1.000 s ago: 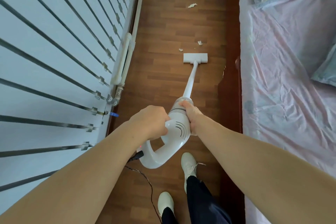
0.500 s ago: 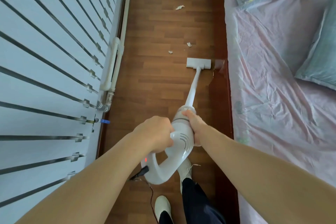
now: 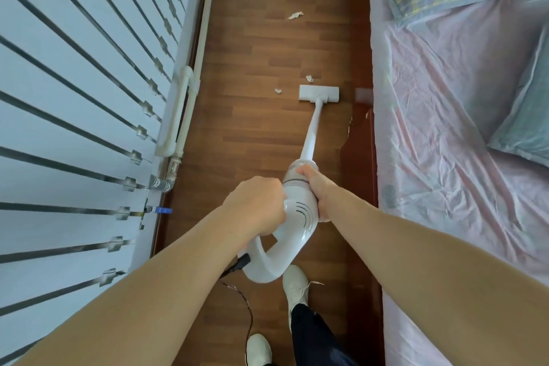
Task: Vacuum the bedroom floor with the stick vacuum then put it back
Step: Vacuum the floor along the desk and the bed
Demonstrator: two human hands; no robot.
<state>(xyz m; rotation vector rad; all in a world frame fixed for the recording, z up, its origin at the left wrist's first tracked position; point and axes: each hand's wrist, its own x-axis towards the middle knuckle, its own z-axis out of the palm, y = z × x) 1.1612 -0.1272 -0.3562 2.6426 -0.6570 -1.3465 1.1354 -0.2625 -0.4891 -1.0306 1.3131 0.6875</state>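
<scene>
My left hand [image 3: 255,205] grips the loop handle of the white plastic stick vacuum [image 3: 298,217]; my right hand [image 3: 318,187] wraps its body. Its flat head [image 3: 319,93] rests on the brown wooden floor [image 3: 252,47] near the edge of the pink-sheeted bed [image 3: 430,142], with white paper scraps [image 3: 310,78] just ahead. Vacuuming looks part-done, the return not begun.

1. A narrow lane of wood floor [image 3: 267,140] runs ahead between the striped wall [image 3: 74,104] on the left and the bed [image 3: 445,134] on the right.
2. A white pipe [image 3: 184,116] hugs the wall's foot, pinching the left edge.
3. The dark bed frame [image 3: 361,163] bounds the right edge, near the floor head [image 3: 318,93] of the stick vacuum [image 3: 300,217].
4. Paper scraps [image 3: 310,78] litter the lane ahead.
5. A black cord [image 3: 248,309] trails behind, beside the person's shoes [image 3: 294,282].
</scene>
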